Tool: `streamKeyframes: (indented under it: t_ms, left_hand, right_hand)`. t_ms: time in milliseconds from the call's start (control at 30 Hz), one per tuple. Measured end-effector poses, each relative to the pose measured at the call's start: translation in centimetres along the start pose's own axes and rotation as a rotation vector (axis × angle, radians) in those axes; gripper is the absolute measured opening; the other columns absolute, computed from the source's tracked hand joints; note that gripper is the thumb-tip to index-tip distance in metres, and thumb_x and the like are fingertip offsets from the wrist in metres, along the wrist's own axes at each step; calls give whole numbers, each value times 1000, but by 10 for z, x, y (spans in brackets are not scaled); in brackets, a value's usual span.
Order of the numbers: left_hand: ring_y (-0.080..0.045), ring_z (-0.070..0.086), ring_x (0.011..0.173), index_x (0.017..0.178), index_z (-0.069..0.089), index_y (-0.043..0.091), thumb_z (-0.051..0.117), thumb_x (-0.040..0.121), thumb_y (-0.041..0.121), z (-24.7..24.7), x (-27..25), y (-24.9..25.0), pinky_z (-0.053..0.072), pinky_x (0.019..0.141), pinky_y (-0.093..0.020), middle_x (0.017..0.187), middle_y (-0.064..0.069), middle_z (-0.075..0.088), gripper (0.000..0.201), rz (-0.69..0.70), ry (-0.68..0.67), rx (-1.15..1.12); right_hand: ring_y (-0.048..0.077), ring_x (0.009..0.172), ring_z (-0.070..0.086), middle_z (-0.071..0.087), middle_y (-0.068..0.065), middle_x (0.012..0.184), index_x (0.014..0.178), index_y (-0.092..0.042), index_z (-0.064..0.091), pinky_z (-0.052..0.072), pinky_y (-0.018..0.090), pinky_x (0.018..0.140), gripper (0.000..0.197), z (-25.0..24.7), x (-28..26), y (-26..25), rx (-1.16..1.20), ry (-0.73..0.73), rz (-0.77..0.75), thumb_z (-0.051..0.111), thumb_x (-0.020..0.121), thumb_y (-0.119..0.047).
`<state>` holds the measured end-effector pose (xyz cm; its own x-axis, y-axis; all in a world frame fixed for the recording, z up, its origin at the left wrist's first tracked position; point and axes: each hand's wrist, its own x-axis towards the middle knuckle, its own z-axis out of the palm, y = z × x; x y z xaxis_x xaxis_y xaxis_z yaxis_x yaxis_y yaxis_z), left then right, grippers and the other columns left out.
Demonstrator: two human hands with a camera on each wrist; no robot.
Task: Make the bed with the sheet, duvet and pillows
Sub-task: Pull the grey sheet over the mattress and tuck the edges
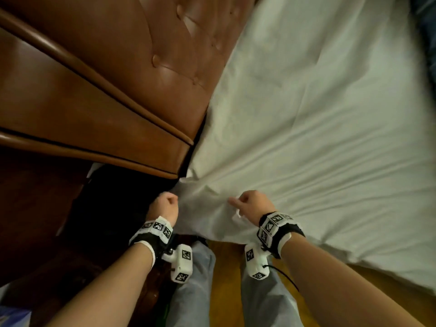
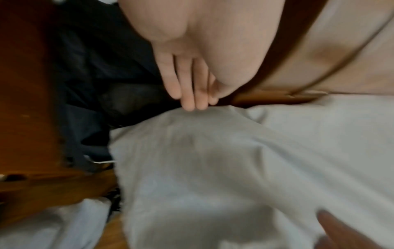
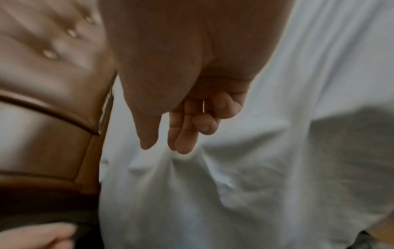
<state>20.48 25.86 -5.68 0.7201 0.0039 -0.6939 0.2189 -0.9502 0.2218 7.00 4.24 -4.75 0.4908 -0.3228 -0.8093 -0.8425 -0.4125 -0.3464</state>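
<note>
**White sheet at the head corner of the bed**

White sheet [image 1: 318,128] fills the right half of the head view, stretched over the mattress with creases fanning toward its bunched corner at lower centre. My left hand [image 1: 165,205] sits at that corner, just below the brown leather headboard [image 1: 113,74] in the upper left of the frame; from above it looks fisted, yet the left wrist view shows its fingers [image 2: 187,91] nearly straight, tips touching the cloth, so I cannot tell whether that grip holds anything. My right hand [image 1: 251,204] rests on the sheet just to the right, fingers loosely curled above the fabric in the right wrist view, pinching nothing I can see. Wooden floor [image 1: 224,279] shows at the bottom, between my trouser legs.
</note>
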Motion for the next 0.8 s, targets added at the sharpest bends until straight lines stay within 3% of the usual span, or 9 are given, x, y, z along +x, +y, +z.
streamKeyframes:
  t_ms: [67, 167, 267, 367, 433, 533, 633, 733, 800]
  left_hand:
    - [-32, 63, 100, 102, 68, 23, 52, 92, 25, 10, -14, 44, 51, 83, -35, 109, -6, 70, 19, 148, -15, -12]
    - [-28, 62, 107, 112, 64, 27, 50, 91, 27, 15, -18, 112, 50, 90, -37, 118, -2, 66, 25, 220, 51, -48]
    - [-29, 52, 121, 131, 52, 19, 50, 92, 22, 19, 0, 170, 42, 98, -38, 134, -8, 53, 39, 235, 66, 5]
    - [-32, 46, 124, 134, 47, 17, 51, 92, 27, 27, 31, 212, 41, 98, -43, 136, -13, 48, 43, 271, 104, 132]
    - [-34, 44, 125, 134, 46, 13, 52, 91, 31, 34, 54, 234, 40, 100, -44, 139, -14, 45, 47, 315, 106, 239]
    - [-37, 41, 125, 140, 37, 4, 52, 91, 38, 48, 79, 263, 37, 103, -44, 142, -21, 39, 62, 271, 151, 329]
    - [-33, 41, 124, 148, 23, 5, 50, 92, 44, 56, 93, 271, 40, 97, -43, 143, -16, 39, 74, 255, 225, 357]
    - [-35, 49, 122, 145, 30, 7, 38, 98, 46, 48, 113, 270, 42, 92, -44, 138, -16, 49, 61, 191, 133, 259]
    - [-37, 54, 118, 136, 41, 9, 33, 101, 39, 36, 123, 269, 43, 90, -44, 132, -18, 54, 47, 152, 68, 201]
  right_hand:
    - [14, 70, 65, 71, -7, 72, 80, -24, 65, 57, 34, 72, 44, -26, 3, 2, 7, 68, -3, 51, 88, -64]
    - [18, 78, 65, 71, -6, 86, 92, -27, 62, 56, 37, 74, 42, -80, 13, 14, 16, 164, 22, 48, 88, -65]
    - [25, 96, 64, 68, 1, 104, 112, -23, 58, 52, 37, 81, 47, -133, 33, 25, 39, 237, 61, 50, 89, -63]
    - [31, 103, 61, 65, 10, 114, 122, -12, 53, 47, 37, 83, 59, -171, 68, 27, 79, 294, 124, 50, 90, -61]
    - [31, 91, 59, 64, 12, 107, 110, -8, 56, 46, 36, 78, 59, -186, 92, 25, 98, 277, 167, 50, 89, -62]
    - [29, 77, 57, 62, 11, 83, 82, -10, 65, 47, 34, 73, 64, -192, 125, 27, 37, 251, 209, 44, 87, -70]
    - [30, 78, 60, 65, 9, 85, 86, -12, 66, 45, 32, 69, 57, -187, 153, 28, 3, 268, 288, 52, 82, -67]
    - [30, 80, 65, 72, 10, 87, 84, -9, 71, 48, 30, 69, 39, -190, 168, 28, 64, 250, 283, 58, 86, -46]
    - [28, 77, 65, 71, 7, 79, 70, -14, 69, 44, 29, 66, 36, -193, 168, 29, 79, 232, 234, 58, 90, -42]
